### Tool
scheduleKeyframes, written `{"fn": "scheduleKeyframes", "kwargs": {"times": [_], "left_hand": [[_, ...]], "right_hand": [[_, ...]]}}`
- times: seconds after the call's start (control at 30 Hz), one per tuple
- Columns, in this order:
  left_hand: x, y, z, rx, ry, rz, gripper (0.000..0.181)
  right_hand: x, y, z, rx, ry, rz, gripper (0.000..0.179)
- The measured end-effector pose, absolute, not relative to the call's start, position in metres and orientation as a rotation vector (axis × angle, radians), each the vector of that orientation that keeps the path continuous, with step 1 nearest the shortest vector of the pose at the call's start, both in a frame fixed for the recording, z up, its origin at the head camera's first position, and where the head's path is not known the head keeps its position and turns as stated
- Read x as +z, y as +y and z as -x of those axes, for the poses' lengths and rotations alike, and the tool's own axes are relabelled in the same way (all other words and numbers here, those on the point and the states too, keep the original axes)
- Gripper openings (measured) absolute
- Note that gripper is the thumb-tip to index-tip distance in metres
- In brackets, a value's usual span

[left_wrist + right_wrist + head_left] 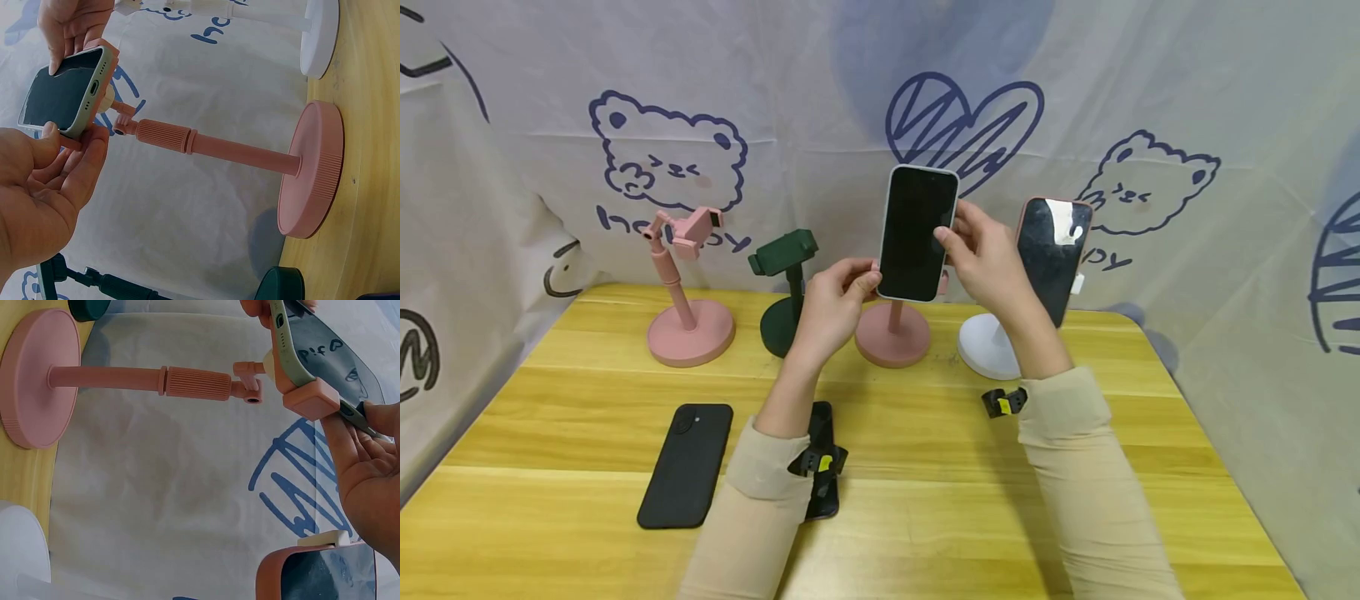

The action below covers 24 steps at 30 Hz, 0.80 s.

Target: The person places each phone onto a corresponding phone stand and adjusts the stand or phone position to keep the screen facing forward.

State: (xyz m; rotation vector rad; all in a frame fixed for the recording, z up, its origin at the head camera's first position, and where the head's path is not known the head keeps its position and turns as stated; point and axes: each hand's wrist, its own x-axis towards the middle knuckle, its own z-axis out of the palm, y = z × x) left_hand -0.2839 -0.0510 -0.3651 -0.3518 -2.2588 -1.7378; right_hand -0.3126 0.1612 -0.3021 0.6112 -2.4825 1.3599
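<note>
A phone (917, 233) with a pale green case stands upright, screen toward me, in the clamp (311, 400) of a pink phone stand (893, 337). At its lower left edge my left hand (829, 310) pinches the clamp's end, the thumb beside the screen and the fingers behind. My right hand (988, 260) grips the phone's right edge, thumb on the front and fingers behind. The left wrist view shows the stand's ribbed pole (164, 136) and hinge below the clamp. Part of the phone's back is hidden.
Left of it stand another pink stand (691, 333) and a green stand (784, 252) with unfilled clamps. At right, a white stand (985, 346) bears a pink-edged phone (1048, 258). Two black phones, one at left (685, 467) and one partly under my left arm (823, 496), lie on the wooden table (925, 517).
</note>
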Motion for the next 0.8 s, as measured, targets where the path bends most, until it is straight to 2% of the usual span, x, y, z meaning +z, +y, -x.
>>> {"fn": "scheduleKeyframes", "kwargs": {"times": [0.47,0.8], "left_hand": [[-0.367,-0.05,0.285,-1.722,-2.28,0.32,0.033],[-0.368,-0.047,0.287,-1.748,-2.25,0.308,0.034]], "right_hand": [[-0.326,0.158,0.309,1.383,-2.433,-0.648,0.042],[-0.345,0.147,0.304,1.55,-2.265,-0.5,0.043]]}}
